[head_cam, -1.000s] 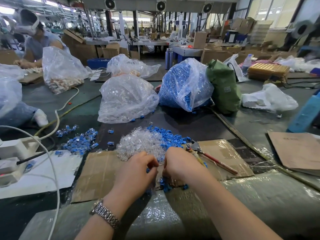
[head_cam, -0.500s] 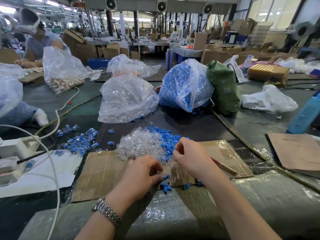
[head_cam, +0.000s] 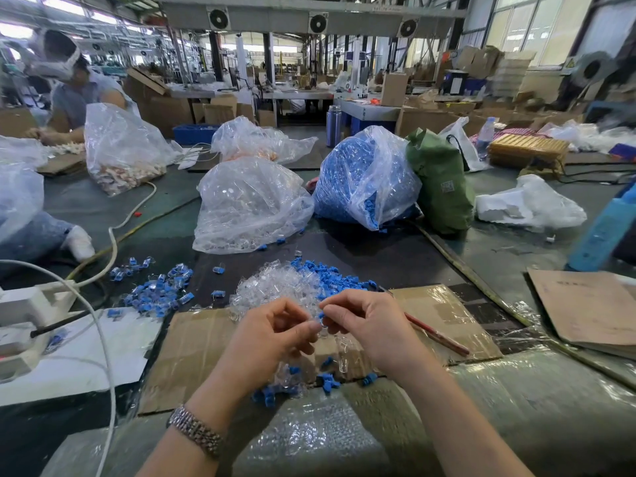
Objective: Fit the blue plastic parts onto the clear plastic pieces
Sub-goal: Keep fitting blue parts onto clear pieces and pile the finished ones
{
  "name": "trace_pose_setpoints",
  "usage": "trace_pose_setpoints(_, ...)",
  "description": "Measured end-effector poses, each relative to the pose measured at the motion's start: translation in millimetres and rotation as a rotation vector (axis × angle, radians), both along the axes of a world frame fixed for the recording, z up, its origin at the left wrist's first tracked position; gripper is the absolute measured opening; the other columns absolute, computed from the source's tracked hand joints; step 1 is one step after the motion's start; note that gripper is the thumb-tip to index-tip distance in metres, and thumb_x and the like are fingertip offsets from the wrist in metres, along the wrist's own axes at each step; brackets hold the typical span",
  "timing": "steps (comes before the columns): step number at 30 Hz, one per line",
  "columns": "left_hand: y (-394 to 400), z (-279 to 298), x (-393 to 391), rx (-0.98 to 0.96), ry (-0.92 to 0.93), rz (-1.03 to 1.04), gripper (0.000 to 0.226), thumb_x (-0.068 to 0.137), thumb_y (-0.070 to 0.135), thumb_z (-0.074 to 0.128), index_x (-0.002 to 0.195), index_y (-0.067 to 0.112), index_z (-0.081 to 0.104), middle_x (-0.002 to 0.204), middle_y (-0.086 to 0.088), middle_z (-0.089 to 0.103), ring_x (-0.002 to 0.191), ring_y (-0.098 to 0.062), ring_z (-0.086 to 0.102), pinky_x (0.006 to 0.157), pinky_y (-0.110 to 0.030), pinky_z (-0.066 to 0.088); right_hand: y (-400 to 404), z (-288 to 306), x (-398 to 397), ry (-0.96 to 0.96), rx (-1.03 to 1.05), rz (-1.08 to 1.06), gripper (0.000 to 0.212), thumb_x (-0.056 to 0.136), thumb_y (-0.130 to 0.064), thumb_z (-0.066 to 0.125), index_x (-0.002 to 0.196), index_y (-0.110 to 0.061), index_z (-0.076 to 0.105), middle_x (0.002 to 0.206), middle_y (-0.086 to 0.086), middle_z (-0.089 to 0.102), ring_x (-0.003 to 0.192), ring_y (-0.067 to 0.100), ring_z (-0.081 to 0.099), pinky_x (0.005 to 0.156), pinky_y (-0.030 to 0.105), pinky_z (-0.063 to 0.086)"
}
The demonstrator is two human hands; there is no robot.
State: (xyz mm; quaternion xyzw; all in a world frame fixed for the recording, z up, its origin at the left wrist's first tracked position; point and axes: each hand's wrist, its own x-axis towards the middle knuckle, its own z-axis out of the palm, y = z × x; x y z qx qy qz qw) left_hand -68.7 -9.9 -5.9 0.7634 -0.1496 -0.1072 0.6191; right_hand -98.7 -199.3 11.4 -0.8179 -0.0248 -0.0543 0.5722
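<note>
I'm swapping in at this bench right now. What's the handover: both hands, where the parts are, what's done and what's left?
Left hand: fingers curled, pinching a clear piece at the fingertips.
Right hand: pinching a small blue part, brought up against the left fingertips.
Stock: mixed pile of clear pieces and loose blue parts just beyond the hands; a few more blue parts on the cardboard below the wrists.
Done: a heap of assembled pieces lies to the left.
Left: most of the pile, plus the bag of clear pieces and the bag of blue parts behind.
</note>
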Motion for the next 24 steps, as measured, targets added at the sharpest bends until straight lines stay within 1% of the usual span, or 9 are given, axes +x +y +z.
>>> trace_pose_setpoints(2,2,0,-2,-0.104,0.05,-0.018,0.022,0.081,0.023,0.078,0.092,0.008,0.066,0.086,-0.016,0.077,0.071,-0.024,0.073,0.061,-0.022,0.056,2,1,-1,-0.015,0.017,0.015,0.003,0.093,-0.017,0.072,0.091,-0.015,0.074,0.082,0.004,0.075,0.079,0.018,0.072,0.082,0.034,0.059)
trace_pose_setpoints(4,3,0,-4,-0.165,0.072,-0.035,0.015,0.078,0.024,0.08,0.085,0.016,0.068,0.085,-0.018,0.076,0.068,-0.024,0.072,0.06,-0.024,0.056,3,2,-1,-0.018,0.0,0.042,0.003,0.093,-0.017,0.073,0.09,-0.016,0.073,0.081,0.003,0.075,0.079,0.018,0.071,0.083,0.036,0.059)
trace_pose_setpoints(6,3,-2,-4,-0.211,0.08,-0.04,0.012,0.077,0.024,0.081,0.081,0.022,0.07,0.085,-0.019,0.076,0.068,-0.024,0.07,0.061,-0.027,0.057,5,2,0,-0.027,-0.034,0.066,0.005,0.093,-0.016,0.072,0.09,-0.02,0.074,0.081,-0.001,0.074,0.078,0.013,0.07,0.081,0.03,0.059)
trace_pose_setpoints(8,3,-2,-5,-0.258,0.092,-0.032,0.013,0.078,0.021,0.081,0.083,0.021,0.07,0.086,-0.021,0.075,0.069,-0.025,0.07,0.061,-0.028,0.057,8,2,-1,-0.051,-0.066,0.089,0.011,0.093,-0.015,0.072,0.089,-0.025,0.075,0.082,-0.006,0.074,0.079,0.007,0.069,0.08,0.024,0.056)
trace_pose_setpoints(12,3,-1,-8,-0.322,0.125,-0.037,0.018,0.076,0.023,0.084,0.089,0.019,0.072,0.092,-0.021,0.075,0.078,-0.029,0.073,0.065,-0.027,0.058,10,3,-1,-0.105,-0.096,0.07,0.013,0.094,-0.016,0.071,0.09,-0.028,0.074,0.085,-0.008,0.074,0.084,0.01,0.07,0.084,0.032,0.058)
trace_pose_setpoints(15,7,1,-9,-0.402,0.205,-0.092,0.028,0.079,0.031,0.087,0.099,0.016,0.076,0.103,-0.019,0.075,0.09,-0.031,0.074,0.075,-0.028,0.059,7,7,-3,-0.139,-0.08,0.083,0.013,0.094,-0.015,0.071,0.09,-0.027,0.073,0.085,-0.009,0.074,0.082,0.008,0.07,0.081,0.028,0.058)
trace_pose_setpoints(18,11,3,-7,-0.394,0.218,-0.111,0.04,0.071,0.036,0.089,0.102,0.013,0.078,0.106,-0.018,0.075,0.094,-0.031,0.073,0.078,-0.029,0.059,4,9,-5,-0.187,-0.13,0.114,0.012,0.093,-0.016,0.072,0.09,-0.027,0.072,0.084,-0.013,0.073,0.081,0.003,0.069,0.076,0.018,0.053)
trace_pose_setpoints(21,13,3,-4,-0.368,0.215,-0.111,0.044,0.068,0.035,0.091,0.103,0.013,0.079,0.105,-0.018,0.075,0.096,-0.031,0.073,0.081,-0.03,0.058,4,9,-5,-0.238,-0.219,0.13,0.011,0.094,-0.018,0.07,0.092,-0.028,0.07,0.086,-0.013,0.071,0.086,0.006,0.068,0.078,0.019,0.053)
trace_pose_setpoints(24,13,2,-3,-0.366,0.196,-0.113,0.045,0.069,0.035,0.091,0.105,0.012,0.079,0.104,-0.02,0.076,0.094,-0.03,0.074,0.08,-0.029,0.058,5,8,-4,-0.308,-0.287,0.133,0.015,0.094,-0.017,0.07,0.09,-0.031,0.067,0.087,-0.015,0.068,0.088,0.008,0.066,0.078,0.019,0.051)
